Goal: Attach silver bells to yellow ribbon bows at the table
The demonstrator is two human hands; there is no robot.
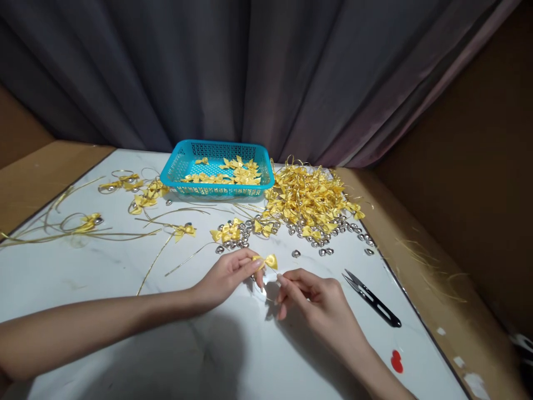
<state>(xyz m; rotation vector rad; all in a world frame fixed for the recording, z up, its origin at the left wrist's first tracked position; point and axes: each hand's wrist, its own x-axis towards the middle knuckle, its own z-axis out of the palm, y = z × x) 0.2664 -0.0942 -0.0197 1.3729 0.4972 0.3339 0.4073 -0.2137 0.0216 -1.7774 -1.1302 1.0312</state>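
My left hand [239,272] pinches a small yellow satin bow [270,261] between thumb and fingers, above the white table. Just right of it, the fingertips of my right hand [310,294] are pressed together on a thin cord [275,271] that runs to the bow. Something small and silvery shows under my left fingers, partly hidden. Beyond my hands lie small silver beads [239,239] with more yellow bows [227,230] among them. Off to the right of my right hand rests a pair of black thread snips [372,300].
A turquoise basket [216,191] holding loose bows stands at the back. Beside it is a large heap of yellow bows with gold cords [308,194]. Loose gold cords [104,232] spread over the left side. A red piece [396,361] lies near the right edge; a dark curtain [250,72] hangs behind.
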